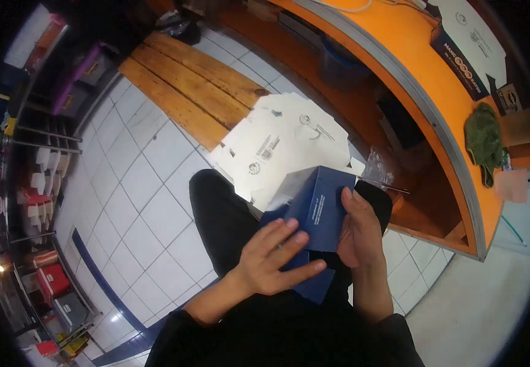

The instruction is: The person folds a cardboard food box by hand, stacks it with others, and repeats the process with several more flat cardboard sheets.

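A dark blue cardboard box [325, 205] with small white print on one side is held above my lap, with blue flaps hanging out at its lower end. My right hand [363, 229] grips it from the right, thumb along its edge. Spread over the lower left of the box, the fingers of my left hand [277, 254] are stretched out and touch the blue card. Just beyond the box lies a stack of flat white box blanks [289, 137] with printed logos.
The blanks rest on the near end of a wooden bench [197, 85]. To the right curves an orange counter [415, 55] with open shelves beneath, carrying a printed box [460, 58] and a green cloth [483, 137]. Shelving with trays stands left, past the white tiled floor [136, 183].
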Demonstrator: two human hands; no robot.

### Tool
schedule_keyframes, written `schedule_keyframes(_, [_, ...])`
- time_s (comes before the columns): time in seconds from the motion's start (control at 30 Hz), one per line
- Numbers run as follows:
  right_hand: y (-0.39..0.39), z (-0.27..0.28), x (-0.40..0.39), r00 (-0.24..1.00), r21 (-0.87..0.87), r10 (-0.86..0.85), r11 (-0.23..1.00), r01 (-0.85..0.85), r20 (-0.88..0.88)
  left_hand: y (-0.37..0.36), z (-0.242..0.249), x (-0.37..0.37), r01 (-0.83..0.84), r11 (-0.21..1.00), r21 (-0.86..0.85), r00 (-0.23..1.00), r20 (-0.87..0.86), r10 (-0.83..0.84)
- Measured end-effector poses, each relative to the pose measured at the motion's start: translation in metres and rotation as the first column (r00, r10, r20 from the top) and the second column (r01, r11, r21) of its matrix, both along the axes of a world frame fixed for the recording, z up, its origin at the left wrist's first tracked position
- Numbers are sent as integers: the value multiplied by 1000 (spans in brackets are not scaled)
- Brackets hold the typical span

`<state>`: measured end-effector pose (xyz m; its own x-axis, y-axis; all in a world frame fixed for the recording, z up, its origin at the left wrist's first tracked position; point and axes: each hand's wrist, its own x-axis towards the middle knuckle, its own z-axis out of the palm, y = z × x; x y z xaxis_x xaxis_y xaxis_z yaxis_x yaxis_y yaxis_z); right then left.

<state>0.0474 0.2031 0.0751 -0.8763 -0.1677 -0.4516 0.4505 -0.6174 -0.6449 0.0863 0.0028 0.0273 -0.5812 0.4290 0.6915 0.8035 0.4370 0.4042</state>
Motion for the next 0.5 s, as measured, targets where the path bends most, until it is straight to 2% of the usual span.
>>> schedule_keyframes(0.07, [0, -3, 0, 999, -179, -11, 984, 1, -54, 2, 15, 1, 17, 1000, 24, 999, 31, -18])
schedule_keyframes(0.17, [-5, -1, 0, 997, -172, -47, 984, 37, -54, -2, 22, -5, 22, 999, -32, 1000, -19, -22])
schedule_keyframes(0.23, [-9, 6, -1, 998, -178, -54, 983, 46, -40, -5, 30, -7, -36, 987, -158, 999, -11, 35])
schedule_keyframes(0.27, [-9, 7, 0, 998, -177, -57, 983, 50, -30, -5, 33, -7, -30, 987, -158, 999, 6, 32])
schedule_keyframes(0.33, [-1, -13, 11, 998, -209, -59, 976, 53, -20, -2, 38, -11, -244, 877, -413, 961, 19, 277])
schedule_keyframes(0.4, [-2, -39, 20, 998, -243, -59, 969, 48, -35, 3, 33, -16, -287, 876, -388, 946, 29, 323])
schedule_keyframes(0.47, [-10, -55, 32, 985, -465, -148, 881, 92, -85, 5, 29, -21, -236, 912, -335, 948, 128, 292])
schedule_keyframes(0.5, [-12, -52, 33, 985, -464, -147, 882, 87, -94, 5, 25, -22, -240, 913, -331, 948, 120, 293])
